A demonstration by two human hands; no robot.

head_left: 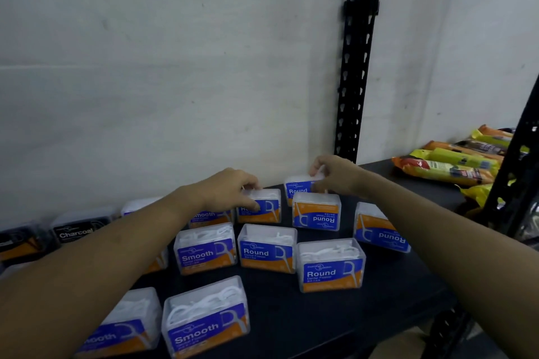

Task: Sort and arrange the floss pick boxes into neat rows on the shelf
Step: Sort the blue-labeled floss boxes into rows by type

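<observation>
Several clear floss pick boxes with blue and orange labels stand scattered on a black shelf (335,320). My left hand (230,188) grips a Round box (264,207) in the back row, fingers curled over its top. My right hand (335,173) grips another Round box (299,186) against the wall. In front of that one, a Round box (316,214) is turned upside down, and so is another (379,229) to its right. Smooth boxes (205,248) (205,318) and upright Round boxes (267,248) (331,265) stand nearer me.
Black Charcoal boxes (78,229) line the back left by the white wall. A black perforated shelf post (353,90) rises behind my right hand. Orange and yellow snack packets (449,163) lie at the far right, behind another post (513,172).
</observation>
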